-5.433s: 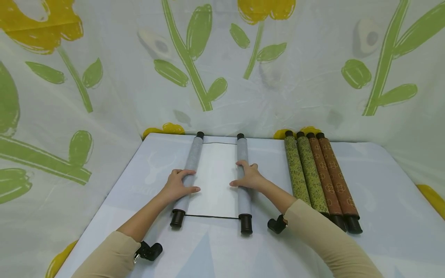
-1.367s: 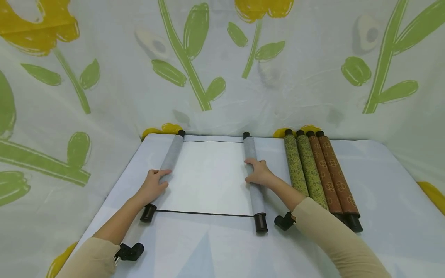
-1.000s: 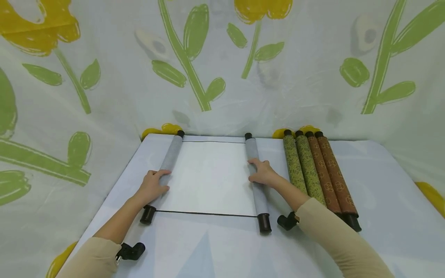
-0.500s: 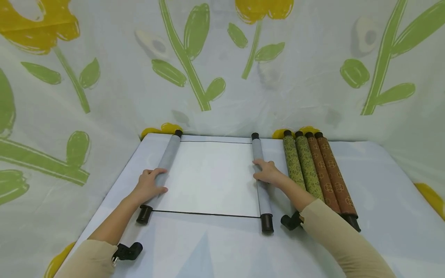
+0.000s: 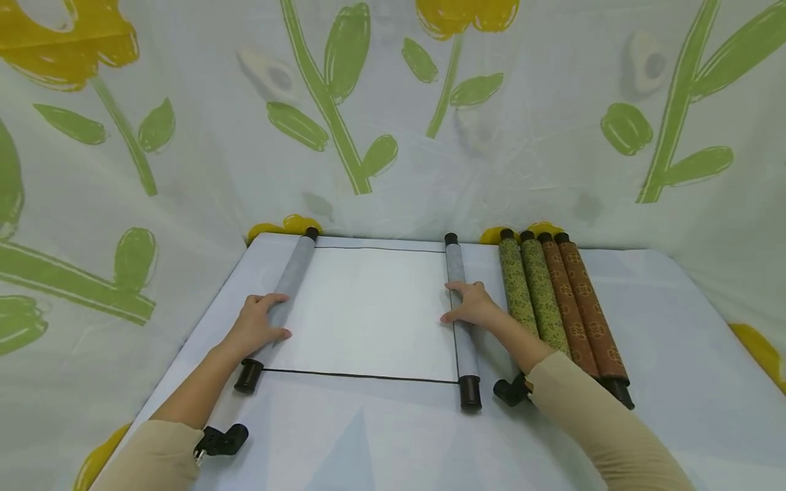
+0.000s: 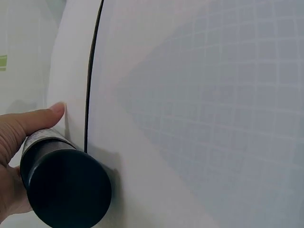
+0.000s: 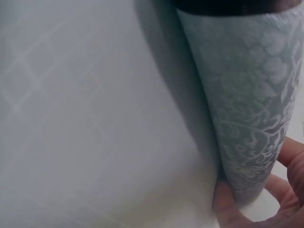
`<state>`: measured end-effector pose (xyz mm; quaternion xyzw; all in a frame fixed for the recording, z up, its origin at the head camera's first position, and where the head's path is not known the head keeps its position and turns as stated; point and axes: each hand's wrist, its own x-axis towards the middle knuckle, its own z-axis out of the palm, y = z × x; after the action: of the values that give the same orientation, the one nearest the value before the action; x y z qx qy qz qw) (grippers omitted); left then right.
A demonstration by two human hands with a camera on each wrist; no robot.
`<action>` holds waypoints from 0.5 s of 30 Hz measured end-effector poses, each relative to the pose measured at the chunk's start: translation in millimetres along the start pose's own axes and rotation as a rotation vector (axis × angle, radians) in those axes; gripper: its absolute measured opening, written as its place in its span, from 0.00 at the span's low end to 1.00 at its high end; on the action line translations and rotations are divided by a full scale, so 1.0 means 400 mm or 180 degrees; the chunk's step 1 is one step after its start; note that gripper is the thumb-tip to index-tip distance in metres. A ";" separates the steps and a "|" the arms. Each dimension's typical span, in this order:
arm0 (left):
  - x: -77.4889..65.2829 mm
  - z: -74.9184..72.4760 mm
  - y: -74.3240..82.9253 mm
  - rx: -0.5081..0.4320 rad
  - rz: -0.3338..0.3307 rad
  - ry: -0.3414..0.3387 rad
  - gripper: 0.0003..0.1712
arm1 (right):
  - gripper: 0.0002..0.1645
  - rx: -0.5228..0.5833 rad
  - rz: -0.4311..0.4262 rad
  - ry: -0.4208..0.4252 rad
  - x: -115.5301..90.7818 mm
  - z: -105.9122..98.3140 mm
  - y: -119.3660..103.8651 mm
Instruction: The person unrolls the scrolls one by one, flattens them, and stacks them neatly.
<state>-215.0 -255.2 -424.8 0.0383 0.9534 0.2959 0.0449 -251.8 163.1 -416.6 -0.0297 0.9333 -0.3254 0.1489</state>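
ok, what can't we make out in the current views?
Head: near ends of the two yellow-green patterned cloth rolls, behind the beige right sleeve.
Left wrist: most of the left grey cloth-covered roller, behind its round black end cap; the left hand, cropped by the left edge.
Right wrist: the right hand, cropped by right and bottom edges; the dark end cap of the right grey cloth-covered roller, cropped by the top edge.

The left hand [image 6: 8, 142] grips a roll [image 6: 42, 135] with a dark round end [image 6: 69, 190]; beyond the thumb, a black line [image 6: 90, 71] runs up beside the grid-patterned tabletop [image 6: 228, 95].
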 end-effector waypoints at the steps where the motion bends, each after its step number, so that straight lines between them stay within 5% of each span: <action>1: -0.003 -0.001 0.000 -0.0046 -0.0024 -0.0005 0.41 | 0.46 0.0000 -0.0002 0.0020 0.003 0.004 0.001; 15: 0.004 -0.018 -0.023 -0.0019 -0.0081 0.0002 0.37 | 0.46 0.0064 -0.0013 0.0072 0.020 0.014 -0.017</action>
<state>-217.9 -266.4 -424.3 0.0260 0.9529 0.2982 0.0484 -258.3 153.2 -418.5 -0.0265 0.9316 -0.3354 0.1380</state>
